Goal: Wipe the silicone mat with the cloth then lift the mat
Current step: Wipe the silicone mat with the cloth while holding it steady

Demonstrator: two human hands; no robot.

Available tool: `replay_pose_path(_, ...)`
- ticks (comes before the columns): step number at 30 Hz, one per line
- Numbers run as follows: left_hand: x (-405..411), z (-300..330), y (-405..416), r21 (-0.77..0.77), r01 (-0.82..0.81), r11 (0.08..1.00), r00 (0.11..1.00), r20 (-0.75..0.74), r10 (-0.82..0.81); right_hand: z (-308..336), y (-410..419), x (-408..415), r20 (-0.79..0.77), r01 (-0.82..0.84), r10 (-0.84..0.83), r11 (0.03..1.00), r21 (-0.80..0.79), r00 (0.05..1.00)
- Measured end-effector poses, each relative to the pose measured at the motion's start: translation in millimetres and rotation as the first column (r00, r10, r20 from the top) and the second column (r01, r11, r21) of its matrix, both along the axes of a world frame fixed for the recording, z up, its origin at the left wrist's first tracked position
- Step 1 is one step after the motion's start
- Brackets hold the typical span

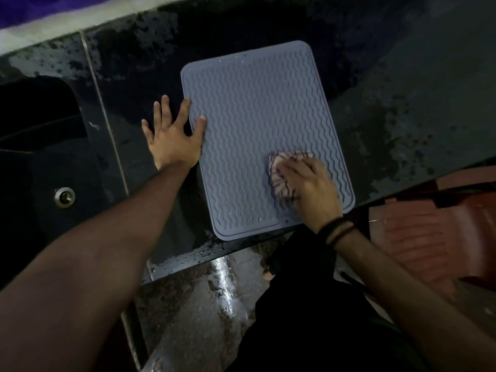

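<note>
My right grip (308, 183) presses the cloth (287, 170) at the mat's (255, 116) five o'clock; the spread left grip (174, 130) pins its nine o'clock edge.

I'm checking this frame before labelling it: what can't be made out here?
- Head view: the cloth is motion-blurred and partly under the right hand, so its full shape is unclear.
- The mat beneath that hand and cloth is hidden.
- The mat's left edge is partly covered by the left hand.
- The dark sink at left is cut off by the frame edge.
</note>
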State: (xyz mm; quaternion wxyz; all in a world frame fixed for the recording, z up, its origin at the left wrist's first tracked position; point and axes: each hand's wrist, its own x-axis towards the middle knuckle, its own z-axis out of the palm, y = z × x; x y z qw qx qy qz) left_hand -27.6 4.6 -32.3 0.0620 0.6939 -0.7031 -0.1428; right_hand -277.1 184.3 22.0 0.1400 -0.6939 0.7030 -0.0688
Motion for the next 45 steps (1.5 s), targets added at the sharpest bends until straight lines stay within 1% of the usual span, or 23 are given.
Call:
replay_pose_path(2,0.2,0.1,-0.2,0.002,0.002,1.000,1.000,0.000,-0.002,9.0,13.6,-3.0,0.002,-0.032,0.032,0.999,0.040,0.999)
replay_pose_path(4,0.2,0.1,-0.5,0.000,0.004,1.000,1.000,-0.002,-0.004,20.2,4.7,-7.7,0.014,-0.029,0.028,1.000,0.013,1.000)
replay_pose_path(7,-0.5,1.2,0.0,-0.010,0.006,1.000,1.000,-0.006,-0.006,30.4,-42.8,-8.3,-0.011,0.019,-0.020,0.997,-0.080,1.000)
replay_pose_path(9,-1.2,2.6,0.4,-0.005,0.005,1.000,1.000,0.011,-0.005,28.5,-83.5,-3.7,0.043,0.056,-0.050,0.983,-0.172,0.998)
replay_pose_path(10,-1.4,3.2,0.3,0.001,0.006,1.000,1.000,0.021,-0.006,24.1,-101.7,0.1,0.056,0.067,-0.057,0.980,-0.185,0.997)
replay_pose_path(11,-1.6,3.4,0.3,0.007,0.008,1.000,1.000,0.029,-0.008,17.9,-116.3,5.3,0.041,0.062,-0.057,0.986,-0.158,0.998)
replay_pose_path(13,-1.3,4.0,0.0,0.007,0.010,1.000,0.999,0.037,-0.010,1.9,-129.3,17.8,-0.018,0.035,-0.036,0.998,-0.044,0.999)
replay_pose_path(14,-1.5,4.3,-0.1,0.008,0.010,1.000,0.999,0.037,-0.010,-5.9,-126.2,22.0,-0.042,0.027,-0.027,1.000,-0.001,0.999)
replay_pose_path(16,-1.6,4.1,0.4,0.012,0.012,1.000,1.000,0.029,-0.012,-15.3,-103.4,23.3,-0.054,0.018,-0.018,1.000,-0.004,0.998)
replay_pose_path(19,-1.8,4.3,1.2,0.010,0.008,1.000,0.999,0.037,-0.008,-16.1,-43.8,17.2,0.011,-0.017,0.017,1.000,-0.023,1.000)
replay_pose_path(21,-2.1,5.4,2.3,0.013,0.003,1.000,0.999,0.043,-0.004,-10.8,0.5,14.3,0.040,-0.010,0.010,1.000,0.000,0.999)
replay_pose_path(23,-2.7,6.5,2.6,0.010,0.001,1.000,0.999,0.040,-0.002,-1.5,33.7,12.0,0.037,-0.022,0.020,0.999,0.040,0.999)
replay_pose_path(26,-3.0,7.1,2.9,0.005,0.006,1.000,1.000,0.024,-0.006,13.6,46.6,-0.9,0.050,-0.079,0.075,0.993,0.087,0.996)
replay_pose_path(28,-3.2,5.9,2.2,-0.003,0.008,1.000,1.000,0.024,-0.008,25.2,26.0,-12.3,0.078,-0.055,0.051,0.997,0.046,0.996)
replay_pose_path(31,-2.0,4.4,1.6,-0.006,0.010,1.000,1.000,0.020,-0.010,33.7,-38.9,-27.7,0.070,0.058,-0.048,0.987,-0.152,0.996)
replay_pose_path(33,-1.5,3.5,1.3,-0.003,0.009,1.000,1.000,0.020,-0.009,29.6,-94.2,-36.1,0.053,0.104,-0.094,0.971,-0.215,0.994)
replay_pose_path(35,-1.1,3.5,1.0,-0.002,0.005,1.000,1.000,0.023,-0.005,17.2,-143.9,-41.0,0.010,0.087,-0.086,0.984,-0.158,0.996)
replay_pose_path(37,-1.3,2.7,1.2,-0.012,0.003,1.000,1.000,0.030,-0.003,2.7,-166.7,-39.0,-0.046,0.052,-0.053,0.998,-0.033,0.998)
replay_pose_path(38,-1.0,2.4,0.8,-0.015,0.002,1.000,1.000,0.031,-0.002,-3.1,-166.6,-37.4,-0.071,0.037,-0.037,0.999,-0.007,0.997)
replay_pose_path(40,-1.3,1.7,0.3,-0.008,0.003,1.000,0.999,0.034,-0.003,-10.3,-144.7,-36.5,-0.085,0.028,-0.031,0.999,-0.034,0.996)
replay_pose_path(42,-1.0,1.6,0.7,0.000,-0.001,1.000,0.999,0.040,0.001,-11.3,-103.0,-37.5,-0.057,0.012,-0.017,0.996,-0.088,0.998)
replay_pose_path(45,-2.0,2.8,1.6,0.004,0.001,1.000,0.999,0.042,-0.001,-7.2,-23.6,-36.4,-0.023,0.012,-0.014,0.993,-0.117,1.000)
